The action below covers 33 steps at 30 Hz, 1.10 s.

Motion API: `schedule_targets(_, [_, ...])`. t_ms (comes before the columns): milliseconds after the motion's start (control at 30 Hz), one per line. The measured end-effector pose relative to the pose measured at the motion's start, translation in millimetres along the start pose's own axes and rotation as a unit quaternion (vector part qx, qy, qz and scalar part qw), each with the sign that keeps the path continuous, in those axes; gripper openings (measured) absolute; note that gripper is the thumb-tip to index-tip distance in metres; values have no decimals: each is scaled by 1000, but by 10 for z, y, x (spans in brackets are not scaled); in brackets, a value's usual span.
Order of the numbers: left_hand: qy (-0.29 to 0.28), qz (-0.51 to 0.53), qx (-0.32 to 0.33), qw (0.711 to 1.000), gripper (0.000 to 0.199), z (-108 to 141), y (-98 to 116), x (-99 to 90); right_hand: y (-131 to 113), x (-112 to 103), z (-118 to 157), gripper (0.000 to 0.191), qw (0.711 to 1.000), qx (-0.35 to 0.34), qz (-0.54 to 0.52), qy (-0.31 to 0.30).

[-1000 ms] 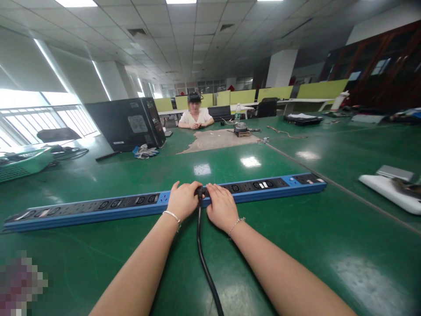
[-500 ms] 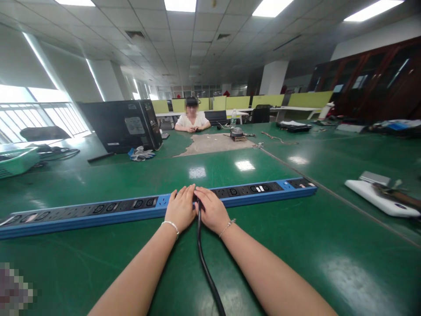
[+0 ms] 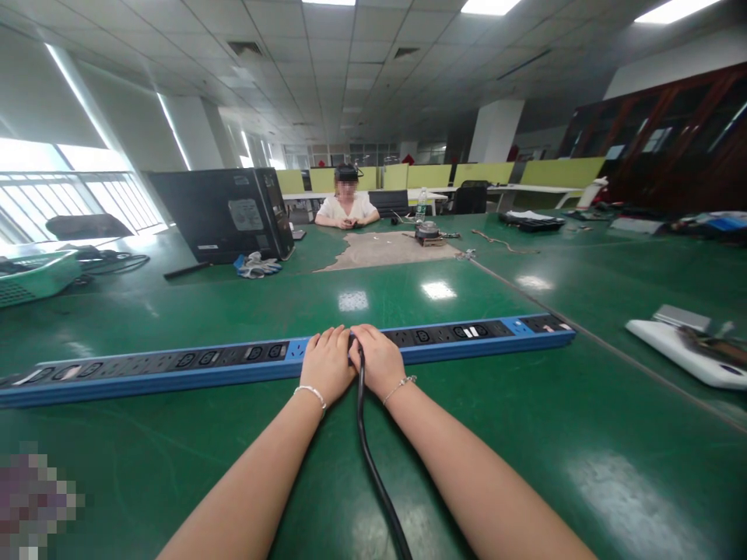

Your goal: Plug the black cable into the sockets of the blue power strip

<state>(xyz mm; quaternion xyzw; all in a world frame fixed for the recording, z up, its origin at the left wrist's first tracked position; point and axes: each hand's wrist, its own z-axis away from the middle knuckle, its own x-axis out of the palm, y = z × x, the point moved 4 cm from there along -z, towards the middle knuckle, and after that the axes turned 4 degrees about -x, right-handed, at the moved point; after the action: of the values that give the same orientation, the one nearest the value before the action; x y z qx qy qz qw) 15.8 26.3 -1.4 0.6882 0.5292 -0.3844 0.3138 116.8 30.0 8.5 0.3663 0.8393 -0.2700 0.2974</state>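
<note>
A long blue power strip (image 3: 245, 372) with rows of black sockets lies across the green table in front of me. My left hand (image 3: 330, 362) is wrapped over its middle, fingers together on the socket face. Right beside it, my right hand (image 3: 378, 362) is closed around the head of a black power cord (image 3: 367, 447), at the strip's face. The cord comes out between my hands and runs down toward me. My fingers hide most of the plug, so how deep it sits cannot be seen.
On the left are a black computer case (image 3: 225, 218), gloves (image 3: 257, 266) and a green basket (image 3: 40, 276). A white device (image 3: 689, 354) lies on the right. Across the table sits a person (image 3: 346, 206), near a bottle (image 3: 421, 204) and a round metal part (image 3: 427, 230).
The view has shifted slightly, so the strip and table things appear a little further right. Both hands keep their place on the strip, with the cord between them.
</note>
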Motion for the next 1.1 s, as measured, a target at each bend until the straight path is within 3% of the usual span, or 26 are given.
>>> schedule_targets(267, [4, 1, 0, 1000, 38, -3, 7, 2, 20, 5, 32, 32, 999, 17, 19, 19])
schedule_targets(467, [-17, -4, 6, 1000, 42, -2, 17, -7, 79, 58, 14, 31, 993, 103, 45, 31])
schedule_targets(600, [-28, 0, 1, 1000, 44, -7, 22, -24, 53, 20, -15, 23, 996, 79, 10, 39])
schedule_targets(833, [-22, 11, 1, 1000, 44, -6, 21, 0, 41, 40, 9, 24, 996, 54, -2, 64])
schedule_targets(967, [-28, 19, -3, 999, 53, -7, 17, 13, 60, -278, -99, 31, 985, 56, -30, 164])
schedule_targets(1033, [-34, 19, 1, 999, 62, -8, 19, 11, 219, -533, -132, 33, 970, 102, -36, 217])
schedule_targets(1100, [-36, 18, 3, 999, 68, -10, 20, 4, 504, -741, -105, 33, 962, 154, -40, 223])
